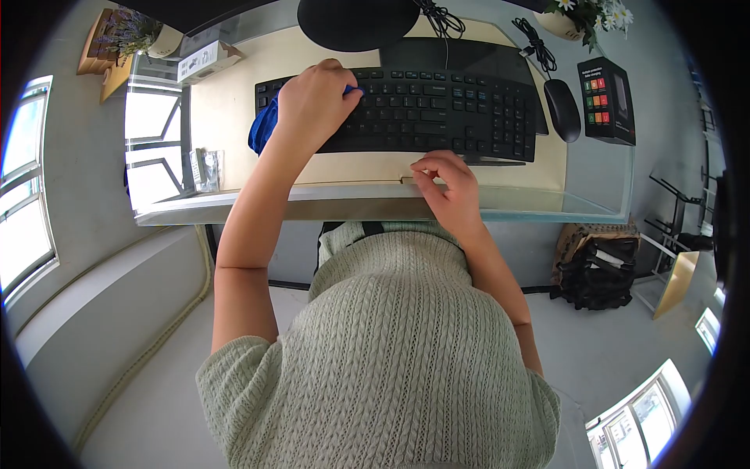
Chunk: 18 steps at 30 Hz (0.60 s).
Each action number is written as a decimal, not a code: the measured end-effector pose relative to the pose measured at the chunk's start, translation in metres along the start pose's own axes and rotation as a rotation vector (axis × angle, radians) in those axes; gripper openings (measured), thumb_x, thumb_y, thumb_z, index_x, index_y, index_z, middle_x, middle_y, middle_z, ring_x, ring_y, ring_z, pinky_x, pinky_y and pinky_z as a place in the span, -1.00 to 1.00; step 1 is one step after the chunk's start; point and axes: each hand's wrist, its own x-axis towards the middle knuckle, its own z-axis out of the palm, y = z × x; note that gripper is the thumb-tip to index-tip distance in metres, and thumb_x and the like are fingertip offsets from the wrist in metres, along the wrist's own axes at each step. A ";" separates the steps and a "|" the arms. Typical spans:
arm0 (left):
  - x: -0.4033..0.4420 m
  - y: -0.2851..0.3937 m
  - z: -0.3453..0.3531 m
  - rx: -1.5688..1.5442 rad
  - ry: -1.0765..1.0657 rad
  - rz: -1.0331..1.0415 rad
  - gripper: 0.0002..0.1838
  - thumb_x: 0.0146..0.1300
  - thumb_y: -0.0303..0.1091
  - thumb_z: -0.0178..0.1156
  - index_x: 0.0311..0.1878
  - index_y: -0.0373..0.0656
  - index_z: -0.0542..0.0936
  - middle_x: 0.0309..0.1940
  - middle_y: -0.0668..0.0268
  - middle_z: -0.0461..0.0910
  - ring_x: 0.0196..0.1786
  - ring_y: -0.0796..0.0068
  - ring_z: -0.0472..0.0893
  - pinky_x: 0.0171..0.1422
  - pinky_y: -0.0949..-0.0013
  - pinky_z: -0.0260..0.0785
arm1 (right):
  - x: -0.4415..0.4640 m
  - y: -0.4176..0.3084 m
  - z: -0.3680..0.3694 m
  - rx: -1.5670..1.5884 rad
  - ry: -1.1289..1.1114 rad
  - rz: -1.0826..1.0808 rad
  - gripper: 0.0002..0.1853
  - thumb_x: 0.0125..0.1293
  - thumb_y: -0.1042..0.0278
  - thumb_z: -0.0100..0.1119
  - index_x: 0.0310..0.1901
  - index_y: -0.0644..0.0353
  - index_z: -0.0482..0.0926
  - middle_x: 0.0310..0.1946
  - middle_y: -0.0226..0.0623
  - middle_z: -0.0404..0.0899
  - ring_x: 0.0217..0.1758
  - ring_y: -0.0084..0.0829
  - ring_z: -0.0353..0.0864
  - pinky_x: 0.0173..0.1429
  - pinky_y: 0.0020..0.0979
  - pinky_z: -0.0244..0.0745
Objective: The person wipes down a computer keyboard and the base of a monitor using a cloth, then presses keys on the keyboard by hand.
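A blue cloth (264, 129) is bunched under my left hand (316, 100), whose fingers are closed on it. The hand presses it onto the left part of a black keyboard (426, 105), hiding several keys; a bit of blue also shows by the thumb. My right hand (451, 191) rests at the front edge of the desk, just below the keyboard. Its fingers curl loosely, with a small gap between thumb and fingertips and nothing visible between them. The keyboard lies flat on the desk (359, 168), its right half uncovered.
Right of the keyboard lie a black mouse (562, 111) with a bundled cable (534, 43) and a black box (607, 102). A monitor base (358, 22) stands behind. A white box (207, 62) and small clear packet (206, 170) are at left. Flower pots (564, 23) flank the back.
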 end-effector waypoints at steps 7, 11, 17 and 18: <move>-0.013 -0.027 -0.009 0.007 0.038 -0.069 -0.84 0.20 -0.21 0.35 -0.28 -0.08 0.73 -0.24 0.39 0.67 -0.23 0.30 0.67 -0.13 0.27 0.50 | 0.000 0.002 0.001 -0.047 0.003 -0.011 -0.91 0.19 0.54 0.33 -0.25 0.18 0.69 -0.23 -0.31 0.66 -0.32 -0.44 0.68 -0.34 -0.48 0.57; -0.020 -0.043 -0.013 -0.009 0.050 -0.117 -0.85 0.17 -0.22 0.36 -0.32 -0.06 0.74 -0.21 0.39 0.68 -0.19 0.27 0.68 -0.15 0.25 0.53 | -0.001 0.001 0.002 -0.049 0.011 0.002 -0.88 0.17 0.56 0.35 -0.25 0.18 0.69 -0.24 -0.31 0.66 -0.33 -0.46 0.65 -0.34 -0.49 0.54; -0.032 -0.063 -0.022 -0.025 0.057 -0.208 -0.82 0.21 -0.18 0.36 -0.24 -0.06 0.74 -0.20 0.40 0.68 -0.26 0.34 0.67 -0.17 0.31 0.49 | 0.000 -0.001 0.002 -0.030 0.011 0.007 -0.87 0.16 0.58 0.35 -0.24 0.20 0.68 -0.25 -0.30 0.66 -0.32 -0.44 0.65 -0.29 -0.47 0.56; -0.034 -0.065 -0.024 -0.015 0.068 -0.221 -0.83 0.20 -0.18 0.36 -0.26 -0.05 0.75 -0.17 0.40 0.69 -0.23 0.30 0.68 -0.16 0.29 0.51 | 0.000 -0.001 0.002 -0.028 0.009 0.005 -0.87 0.16 0.58 0.35 -0.24 0.20 0.68 -0.25 -0.30 0.66 -0.32 -0.44 0.65 -0.29 -0.47 0.56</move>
